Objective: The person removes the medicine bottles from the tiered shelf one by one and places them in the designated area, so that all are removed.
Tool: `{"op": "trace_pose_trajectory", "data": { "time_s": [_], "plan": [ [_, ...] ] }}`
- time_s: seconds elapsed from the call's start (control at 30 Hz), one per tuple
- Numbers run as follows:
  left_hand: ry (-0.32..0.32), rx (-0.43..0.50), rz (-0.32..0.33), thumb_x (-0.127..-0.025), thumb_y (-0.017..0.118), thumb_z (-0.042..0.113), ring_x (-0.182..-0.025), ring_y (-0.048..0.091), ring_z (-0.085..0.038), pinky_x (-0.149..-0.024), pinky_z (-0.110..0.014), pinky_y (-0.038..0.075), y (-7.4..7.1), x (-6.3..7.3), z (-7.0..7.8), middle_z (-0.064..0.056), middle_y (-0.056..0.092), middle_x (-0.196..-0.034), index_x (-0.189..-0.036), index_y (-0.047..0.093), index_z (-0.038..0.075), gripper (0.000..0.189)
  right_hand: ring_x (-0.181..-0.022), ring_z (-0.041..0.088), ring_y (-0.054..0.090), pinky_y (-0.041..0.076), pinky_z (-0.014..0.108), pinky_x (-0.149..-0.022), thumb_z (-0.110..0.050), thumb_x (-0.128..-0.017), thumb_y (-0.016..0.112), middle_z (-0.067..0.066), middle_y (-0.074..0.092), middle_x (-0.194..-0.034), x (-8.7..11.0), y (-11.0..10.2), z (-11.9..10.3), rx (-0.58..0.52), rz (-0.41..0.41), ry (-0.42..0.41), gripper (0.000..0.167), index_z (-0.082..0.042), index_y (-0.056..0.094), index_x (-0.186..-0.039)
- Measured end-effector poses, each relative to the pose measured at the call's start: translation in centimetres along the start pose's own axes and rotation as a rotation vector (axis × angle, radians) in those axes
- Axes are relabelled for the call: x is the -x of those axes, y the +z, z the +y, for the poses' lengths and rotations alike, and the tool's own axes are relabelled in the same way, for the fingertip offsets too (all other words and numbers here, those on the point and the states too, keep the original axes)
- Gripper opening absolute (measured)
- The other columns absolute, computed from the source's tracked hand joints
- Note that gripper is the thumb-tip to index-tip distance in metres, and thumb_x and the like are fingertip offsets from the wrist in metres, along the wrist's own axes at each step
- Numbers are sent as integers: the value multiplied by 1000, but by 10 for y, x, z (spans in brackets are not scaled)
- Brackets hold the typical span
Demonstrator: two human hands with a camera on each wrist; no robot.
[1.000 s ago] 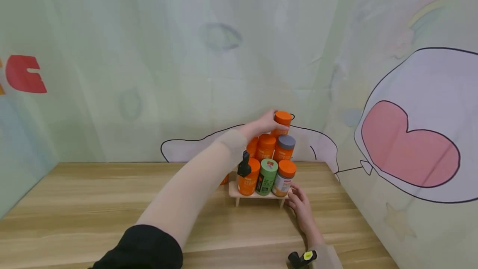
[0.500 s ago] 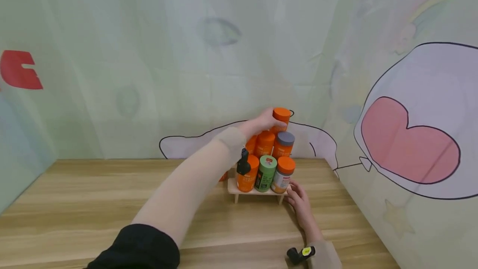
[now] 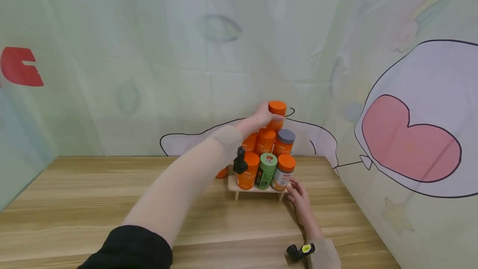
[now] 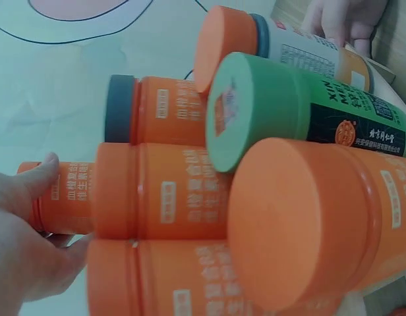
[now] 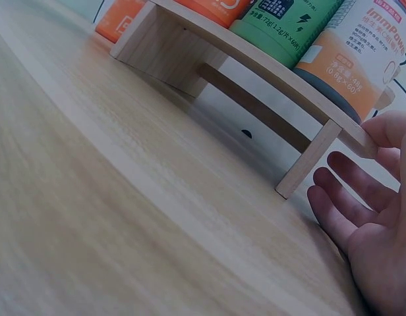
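My left hand (image 3: 262,115) grips an orange-capped orange supplement bottle (image 3: 277,114) at the back, behind the other bottles. In the left wrist view, the thumb lies along that bottle (image 4: 74,197); whether its base rests on anything is hidden. My right hand (image 3: 301,206) pinches the front right corner of the small wooden rack (image 3: 257,189), its other fingers loosely bent below. On the rack's front level stand an orange bottle (image 3: 248,173), a green bottle (image 3: 266,173) and a white-labelled bottle (image 3: 282,175). Behind them are orange bottles (image 3: 264,141), one grey-capped (image 3: 285,138).
Another orange bottle (image 3: 222,173) stands at the rack's left, partly hidden by my left arm. The rack sits on a wood-grain table (image 3: 112,194). A printed cloth backdrop (image 3: 168,74) rises behind the table and along its right side.
My left hand has shifted the gripped bottle slightly left and up relative to the grey-capped one. My right hand has stayed at the rack's corner. The head view has tilted a little downward.
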State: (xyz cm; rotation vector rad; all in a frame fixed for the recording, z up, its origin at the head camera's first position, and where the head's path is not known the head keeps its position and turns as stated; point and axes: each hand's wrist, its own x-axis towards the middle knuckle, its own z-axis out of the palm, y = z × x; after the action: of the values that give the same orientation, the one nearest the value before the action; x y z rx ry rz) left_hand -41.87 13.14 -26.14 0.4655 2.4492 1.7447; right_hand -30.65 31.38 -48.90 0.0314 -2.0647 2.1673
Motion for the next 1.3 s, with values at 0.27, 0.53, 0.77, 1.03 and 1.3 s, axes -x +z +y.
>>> {"op": "trace_pose_trajectory", "data": {
  "time_s": [0.27,0.53,0.77,1.03,1.3],
  "plan": [
    [59,-11,112,-92,69,19,-129,49,-29,-111,-42,40,-24,5,0,-13,50,-141,-145,37,4,63,-93,2,59,53,22,-81,-8,-99,48,5,51,-118,-3,3,0,-27,-6,24,41,7,40,-136],
    [91,60,230,-90,72,22,-128,49,-28,-109,-42,43,-58,12,-11,-11,49,-142,-146,40,8,66,-93,2,58,53,21,-81,-7,-100,48,3,51,-116,-6,1,-1,-18,-5,35,39,5,41,-136],
    [151,99,280,-87,75,24,-129,49,-28,-107,-43,44,-82,18,-25,-10,51,-142,-146,42,10,69,-94,0,57,52,19,-81,-9,-100,46,8,49,-121,-7,-3,1,9,-4,29,43,8,37,-138],
    [104,122,351,-86,76,28,-126,51,-27,-107,-41,44,-104,28,-46,-9,52,-142,-147,43,13,71,-92,1,59,53,20,-80,-9,-100,46,6,50,-119,-10,-7,4,8,-6,18,41,9,38,-137],
    [71,136,393,-84,78,29,-124,51,-28,-106,-43,45,-121,39,-67,-10,53,-139,-145,46,12,72,-93,0,58,53,20,-81,-8,-101,44,5,49,-121,-11,-11,1,7,-3,38,43,8,35,-140]
  ]
}}
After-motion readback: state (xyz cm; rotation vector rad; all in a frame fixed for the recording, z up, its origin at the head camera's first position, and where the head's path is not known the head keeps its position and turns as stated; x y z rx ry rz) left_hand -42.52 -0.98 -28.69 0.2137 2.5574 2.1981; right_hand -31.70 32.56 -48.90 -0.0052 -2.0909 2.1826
